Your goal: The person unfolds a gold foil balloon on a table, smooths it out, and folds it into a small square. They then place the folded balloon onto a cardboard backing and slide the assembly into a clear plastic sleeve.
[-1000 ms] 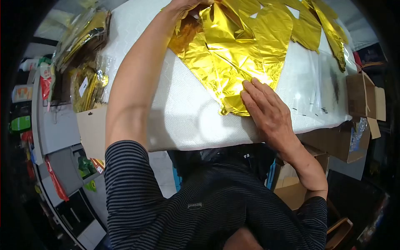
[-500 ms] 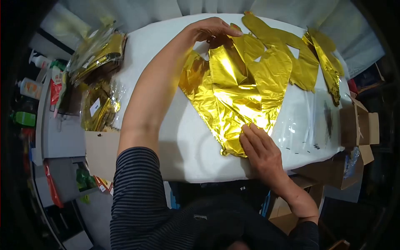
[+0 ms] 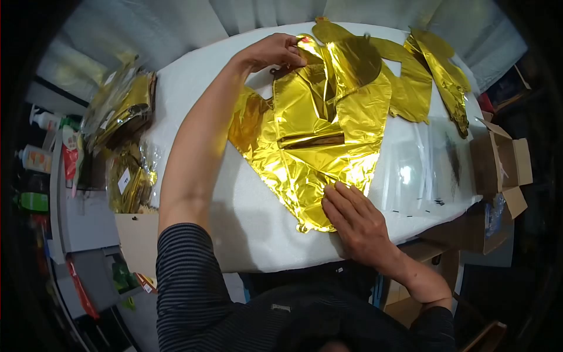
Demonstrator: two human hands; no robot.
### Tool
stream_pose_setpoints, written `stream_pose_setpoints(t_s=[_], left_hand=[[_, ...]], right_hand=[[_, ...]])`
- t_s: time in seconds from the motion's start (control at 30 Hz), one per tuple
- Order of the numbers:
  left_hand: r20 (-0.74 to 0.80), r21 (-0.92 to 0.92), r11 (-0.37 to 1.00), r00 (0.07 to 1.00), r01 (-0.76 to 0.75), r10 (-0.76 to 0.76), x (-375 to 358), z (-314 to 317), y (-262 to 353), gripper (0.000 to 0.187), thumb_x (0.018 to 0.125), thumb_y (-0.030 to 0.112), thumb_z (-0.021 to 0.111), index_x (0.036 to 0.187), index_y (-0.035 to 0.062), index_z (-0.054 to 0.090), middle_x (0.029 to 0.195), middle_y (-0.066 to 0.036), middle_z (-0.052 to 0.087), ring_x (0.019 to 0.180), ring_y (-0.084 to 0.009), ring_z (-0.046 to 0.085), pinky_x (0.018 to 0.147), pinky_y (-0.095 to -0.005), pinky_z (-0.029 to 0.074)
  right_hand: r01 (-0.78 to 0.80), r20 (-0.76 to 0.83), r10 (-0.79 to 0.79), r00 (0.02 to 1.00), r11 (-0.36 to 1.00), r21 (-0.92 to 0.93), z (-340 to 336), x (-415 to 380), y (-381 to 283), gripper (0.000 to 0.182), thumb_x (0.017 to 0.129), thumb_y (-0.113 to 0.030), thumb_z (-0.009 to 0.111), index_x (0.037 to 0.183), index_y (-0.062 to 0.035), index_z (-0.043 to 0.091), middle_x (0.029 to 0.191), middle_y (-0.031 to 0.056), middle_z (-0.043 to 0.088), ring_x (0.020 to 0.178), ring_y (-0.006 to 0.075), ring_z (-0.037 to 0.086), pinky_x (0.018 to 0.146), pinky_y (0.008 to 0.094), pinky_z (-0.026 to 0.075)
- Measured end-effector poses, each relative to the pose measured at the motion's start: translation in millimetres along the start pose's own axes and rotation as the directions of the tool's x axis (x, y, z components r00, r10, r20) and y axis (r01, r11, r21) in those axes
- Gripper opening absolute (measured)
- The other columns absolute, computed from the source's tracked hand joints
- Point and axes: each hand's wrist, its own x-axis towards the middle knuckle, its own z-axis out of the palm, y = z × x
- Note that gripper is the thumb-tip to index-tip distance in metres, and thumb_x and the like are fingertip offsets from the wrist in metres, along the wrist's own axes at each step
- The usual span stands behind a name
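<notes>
A large shiny gold foil sheet (image 3: 328,129), creased and partly folded, lies on the white-covered table (image 3: 234,234). At its far edge my left hand (image 3: 278,51) is closed on the foil, its fingers pinching near a small red mark. My right hand (image 3: 355,223) rests flat on the near end of the foil with its fingers stretched out. Beyond and to the right lies another gold foil piece (image 3: 413,91) with cut-out openings, partly covered by the first. Farther right is a narrower folded gold piece (image 3: 448,76).
Clear plastic sheets (image 3: 410,176) lie at the table's right, with small dark bits near them. Packets of gold foil (image 3: 126,111) are piled at the left. An open cardboard box (image 3: 498,158) stands at the right edge, and bottles (image 3: 38,158) are at the far left.
The view has shifted, so the table contents appear farther left. The foil's far part has been raised and spread, and a dark crease now shows across its middle. My right hand still lies flat.
</notes>
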Motion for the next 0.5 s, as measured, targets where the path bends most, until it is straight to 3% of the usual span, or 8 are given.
stream_pose_setpoints(t_s=[0.17, 0.23, 0.4, 0.47, 0.5], left_hand=[[-0.046, -0.011, 0.999, 0.998, 0.034, -0.034, 20.4, 1.4, -18.3, 0.024, 0.087, 0.017, 0.082, 0.088, 0.0019, 0.064, 0.07, -0.002, 0.062, 0.059, -0.0087, 0.052, 0.05, -0.029, 0.039], [-0.068, 0.11, 0.971, 0.976, 0.212, -0.205, 11.3, 3.5, -0.6, 0.024, 0.09, 0.019, 0.082, 0.09, 0.003, 0.064, 0.074, 0.0, 0.066, 0.064, -0.0058, 0.057, 0.053, -0.0254, 0.041], [-0.179, 0.244, 0.961, 0.98, 0.131, -0.088, 16.5, 2.2, -20.0, 0.024, 0.089, 0.019, 0.082, 0.085, 0.0031, 0.065, 0.071, 0.0, 0.064, 0.064, -0.005, 0.052, 0.055, -0.0262, 0.042], [-0.199, 0.268, 0.963, 0.979, 0.003, 0.052, 21.5, 1.9, -30.5, 0.024, 0.088, 0.017, 0.083, 0.083, 0.0025, 0.065, 0.072, 0.0, 0.063, 0.066, -0.0065, 0.051, 0.061, -0.0268, 0.044], [-0.197, 0.266, 0.964, 0.979, 0.005, 0.049, 26.1, -0.1, -34.3, 0.024, 0.088, 0.017, 0.083, 0.083, 0.0025, 0.065, 0.072, 0.0, 0.063, 0.066, -0.0065, 0.051, 0.061, -0.0268, 0.044]], right_hand=[[-0.006, 0.008, 0.006, 1.0, 1.0, 0.013, -1.2, 1.5, -1.1, 0.042, 0.086, -0.006, 0.063, 0.127, 0.0034, 0.067, 0.141, 0.0209, 0.061, 0.133, 0.0381, 0.058, 0.113, 0.0489, 0.046], [-0.023, 0.013, 0.022, 1.0, 0.999, 0.026, -2.2, 2.5, -1.6, 0.041, 0.086, -0.006, 0.063, 0.126, 0.0019, 0.067, 0.14, 0.0211, 0.062, 0.133, 0.0384, 0.058, 0.113, 0.0484, 0.047], [-0.001, -0.016, 0.002, 1.0, 0.998, 0.064, -3.1, 3.0, 0.7, 0.038, 0.085, -0.006, 0.064, 0.123, -0.0003, 0.068, 0.137, 0.0196, 0.064, 0.132, 0.0385, 0.057, 0.113, 0.0519, 0.046], [0.022, -0.003, -0.022, 1.0, 0.996, 0.086, -2.9, 1.7, 1.5, 0.037, 0.084, -0.006, 0.065, 0.121, -0.0008, 0.069, 0.137, 0.0189, 0.064, 0.132, 0.0385, 0.057, 0.113, 0.0533, 0.046], [0.023, -0.003, -0.023, 1.0, 0.996, 0.089, -2.5, 1.3, 1.9, 0.037, 0.084, -0.006, 0.065, 0.121, -0.0009, 0.069, 0.137, 0.0186, 0.064, 0.132, 0.0387, 0.057, 0.113, 0.0542, 0.045]])
